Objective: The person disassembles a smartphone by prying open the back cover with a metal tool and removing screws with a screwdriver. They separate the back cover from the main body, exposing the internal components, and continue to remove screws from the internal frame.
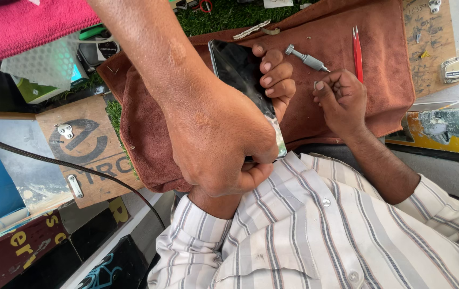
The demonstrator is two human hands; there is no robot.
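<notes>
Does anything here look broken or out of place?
The black glossy phone, held in the left hand over the brown cloth, looks odd: its near end is bare, shiny silver instead of black, just where another person's hand grips it.

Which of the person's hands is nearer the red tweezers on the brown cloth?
Right. The right hand lies just beside the red tweezers; the left hand holds the phone farther off.
</notes>
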